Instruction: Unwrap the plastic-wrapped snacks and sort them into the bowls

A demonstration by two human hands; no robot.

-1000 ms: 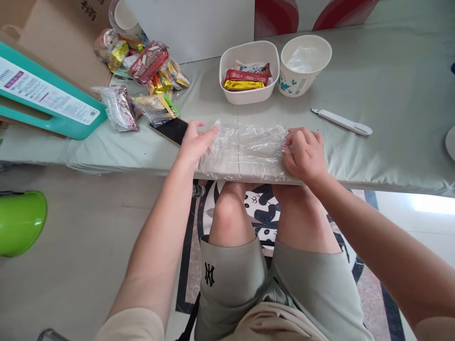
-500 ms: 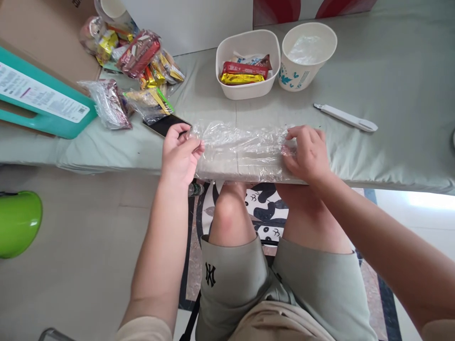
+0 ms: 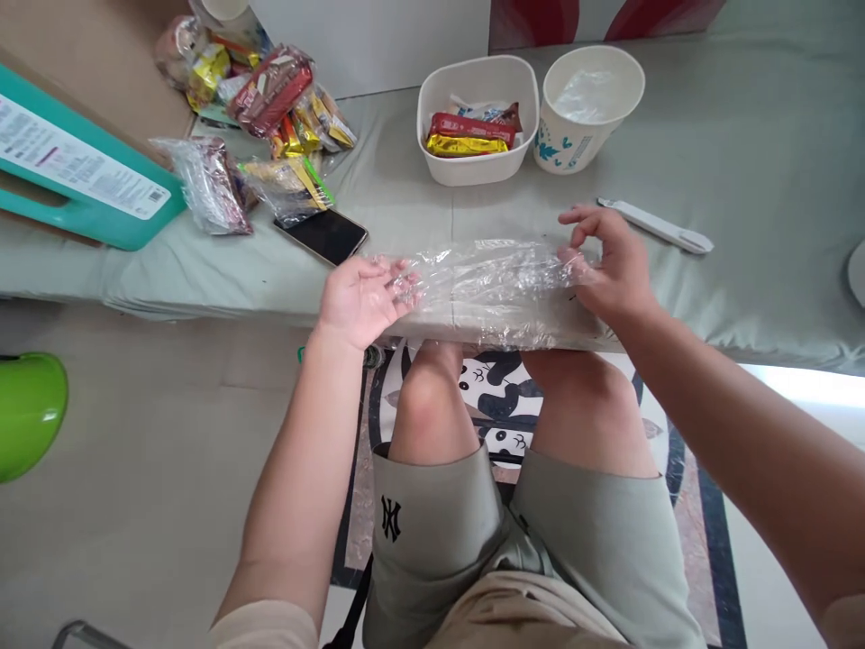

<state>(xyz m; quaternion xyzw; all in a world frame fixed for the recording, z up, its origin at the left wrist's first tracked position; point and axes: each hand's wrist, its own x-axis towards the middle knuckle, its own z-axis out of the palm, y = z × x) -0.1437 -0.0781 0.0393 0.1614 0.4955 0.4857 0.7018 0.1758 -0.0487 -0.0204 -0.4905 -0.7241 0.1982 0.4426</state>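
Note:
A crinkled clear plastic bag [image 3: 496, 284] stretches between my two hands over the front edge of the cloth-covered surface. My left hand [image 3: 365, 297] is at its left end, palm turned up, the fingers loosely spread with the film against their tips. At the right end, my right hand [image 3: 612, 266] has the film at its thumb, while the index finger is lifted away. Just beyond my left hand lies a black phone [image 3: 328, 236]. Close behind my right hand is a white utility knife [image 3: 659, 225].
A white bin [image 3: 478, 171] with wrapped snacks stands at the back beside a paper cup [image 3: 574, 144] with clear plastic inside. Packaged snacks [image 3: 274, 95] are piled at the left, near a teal box [image 3: 128, 216]. A green object [image 3: 31, 415] is lower left.
My right hand has shifted right and raised its index finger off the film. My left hand has gone from a pinch to looser, spread fingers and moved slightly right, uncovering more of the phone.

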